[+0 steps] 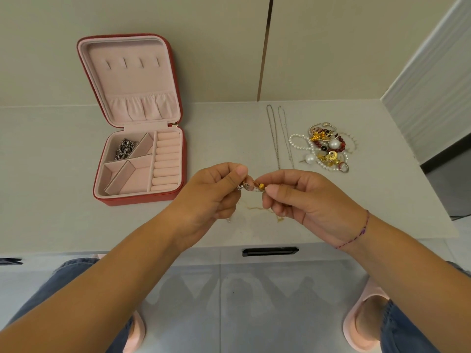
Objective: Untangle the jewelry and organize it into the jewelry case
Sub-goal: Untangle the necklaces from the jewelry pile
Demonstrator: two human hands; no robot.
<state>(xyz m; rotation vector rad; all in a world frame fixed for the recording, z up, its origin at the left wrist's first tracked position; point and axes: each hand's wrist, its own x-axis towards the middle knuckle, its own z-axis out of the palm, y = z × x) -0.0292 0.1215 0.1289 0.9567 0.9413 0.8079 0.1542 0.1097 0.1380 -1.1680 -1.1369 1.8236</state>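
**Figure.** Untangling in progress, seen from beside the table. The left hand (219, 192) pinches a small silvery link between thumb and forefinger. The right hand (300, 200) pinches the same knot just beside a gold bead (261, 186). With the two grips nearly touching, the snarl can be worked apart.

A fine gold chain (257, 208) droops from the knot toward the tabletop (229, 138), probably so that loose ends fall free (whether its lowest loop touches the surface cannot be told).

The jewelry case (137, 200) stands open at far left with its lid raised toward the wall, an easy reach for the left hand. A silver piece (125, 149) lies in its rear-left compartment, beside the ring rolls (167, 161).

Two thin chains (274, 136) lie straight and side by side right of centre, apparently sorted and awaiting storage. The tangled heap (325, 149) of pearls, red beads and gold pieces sits just to their right.

- **Surface:** pale matte grey, with a black drawer handle (270, 251) under its front edge.
- **Room:** cream wall panels, grey floor tiles.
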